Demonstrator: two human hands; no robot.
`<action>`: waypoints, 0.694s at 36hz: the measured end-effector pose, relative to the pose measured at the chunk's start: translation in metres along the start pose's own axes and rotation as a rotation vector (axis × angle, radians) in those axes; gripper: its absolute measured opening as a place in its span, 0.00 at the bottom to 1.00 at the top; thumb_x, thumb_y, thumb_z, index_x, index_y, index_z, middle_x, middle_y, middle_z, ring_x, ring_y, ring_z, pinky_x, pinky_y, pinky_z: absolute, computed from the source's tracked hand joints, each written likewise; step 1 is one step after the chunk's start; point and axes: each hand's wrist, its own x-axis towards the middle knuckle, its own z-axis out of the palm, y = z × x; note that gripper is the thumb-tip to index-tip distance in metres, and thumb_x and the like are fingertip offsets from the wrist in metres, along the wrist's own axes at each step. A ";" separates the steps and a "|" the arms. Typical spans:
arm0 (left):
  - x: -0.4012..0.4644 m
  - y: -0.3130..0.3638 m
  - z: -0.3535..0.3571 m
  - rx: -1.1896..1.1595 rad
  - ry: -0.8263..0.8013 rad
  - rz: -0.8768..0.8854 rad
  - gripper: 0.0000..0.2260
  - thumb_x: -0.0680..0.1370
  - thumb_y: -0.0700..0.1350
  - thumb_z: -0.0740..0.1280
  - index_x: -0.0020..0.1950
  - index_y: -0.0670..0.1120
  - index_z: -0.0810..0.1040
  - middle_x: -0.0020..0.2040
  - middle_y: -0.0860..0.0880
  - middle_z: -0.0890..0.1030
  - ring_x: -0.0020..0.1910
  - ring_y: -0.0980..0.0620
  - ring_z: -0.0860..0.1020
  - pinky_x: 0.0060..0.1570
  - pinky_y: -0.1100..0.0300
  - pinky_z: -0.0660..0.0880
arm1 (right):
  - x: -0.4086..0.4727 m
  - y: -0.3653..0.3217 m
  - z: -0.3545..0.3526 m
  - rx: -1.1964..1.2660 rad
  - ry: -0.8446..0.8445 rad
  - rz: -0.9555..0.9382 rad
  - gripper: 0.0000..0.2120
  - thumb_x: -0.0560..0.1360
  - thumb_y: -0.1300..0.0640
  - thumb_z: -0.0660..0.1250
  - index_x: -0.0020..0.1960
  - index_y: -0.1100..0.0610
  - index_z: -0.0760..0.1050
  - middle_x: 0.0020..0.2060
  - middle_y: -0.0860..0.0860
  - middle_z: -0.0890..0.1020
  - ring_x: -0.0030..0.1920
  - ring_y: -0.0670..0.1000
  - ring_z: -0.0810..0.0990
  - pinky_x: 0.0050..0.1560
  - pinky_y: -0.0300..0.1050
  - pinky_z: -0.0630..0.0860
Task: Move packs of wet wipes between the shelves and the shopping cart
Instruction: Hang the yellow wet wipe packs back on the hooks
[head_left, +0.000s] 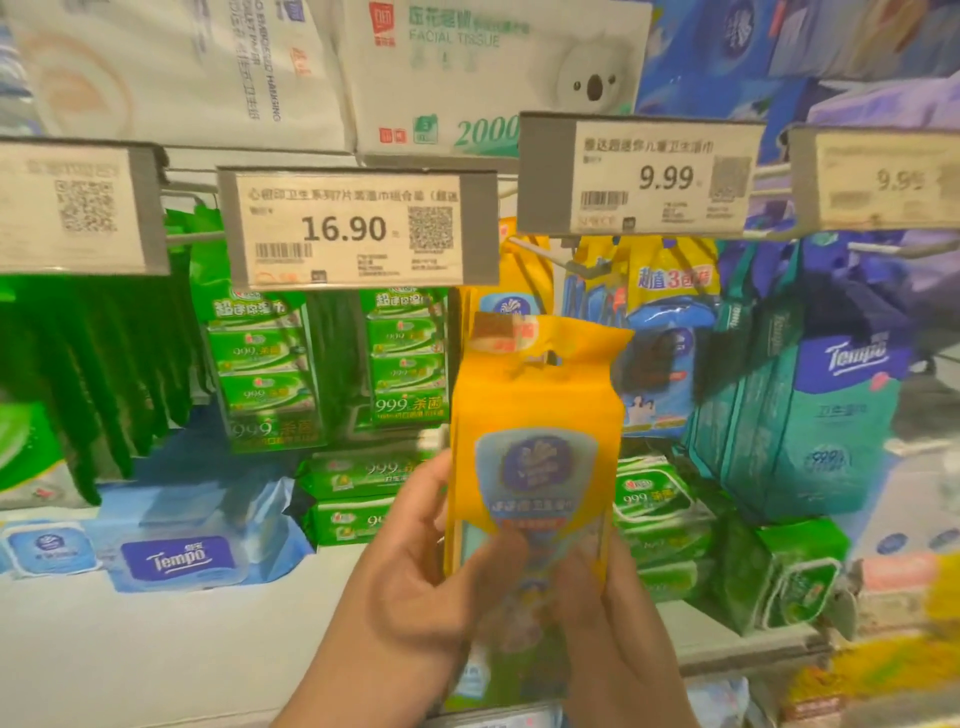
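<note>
I hold a tall yellow pack of wet wipes (535, 415) upright in front of the shelves, its hang tab at the top. My left hand (405, 566) grips its lower left edge, the thumb across the front. On the lower right side, my right hand (613, 623) pinches the same pack. Just behind it, more yellow and blue packs (670, 312) hang from a peg under the 9.99 tag (639, 176). No shopping cart is in view.
Green wipe packs (270, 364) hang under the 16.90 tag (353, 228). Green packs (358, 499) lie stacked on the white shelf (156, 649), with blue Tempo packs (182, 556) to the left. Teal Tempo bags (810, 415) hang at the right. Tissue boxes (467, 73) sit above.
</note>
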 end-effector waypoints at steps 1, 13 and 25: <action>-0.001 0.002 0.002 -0.008 -0.028 0.012 0.35 0.61 0.59 0.82 0.65 0.49 0.79 0.55 0.46 0.85 0.52 0.49 0.85 0.46 0.59 0.81 | -0.003 0.000 -0.001 0.001 0.026 -0.019 0.26 0.61 0.19 0.63 0.58 0.21 0.72 0.48 0.38 0.86 0.47 0.43 0.86 0.49 0.46 0.81; 0.010 0.029 0.028 -0.008 -0.064 0.030 0.20 0.70 0.42 0.71 0.62 0.49 0.78 0.50 0.48 0.87 0.43 0.54 0.85 0.33 0.64 0.79 | 0.013 -0.049 -0.022 -0.034 0.020 -0.025 0.13 0.69 0.30 0.58 0.51 0.20 0.73 0.48 0.28 0.83 0.49 0.30 0.80 0.43 0.22 0.72; 0.027 0.021 0.028 0.033 -0.084 -0.018 0.16 0.77 0.45 0.69 0.64 0.47 0.76 0.59 0.46 0.84 0.58 0.44 0.83 0.58 0.45 0.80 | 0.031 -0.037 -0.026 -0.028 -0.033 -0.025 0.17 0.72 0.36 0.58 0.56 0.36 0.79 0.49 0.33 0.84 0.49 0.34 0.83 0.45 0.32 0.77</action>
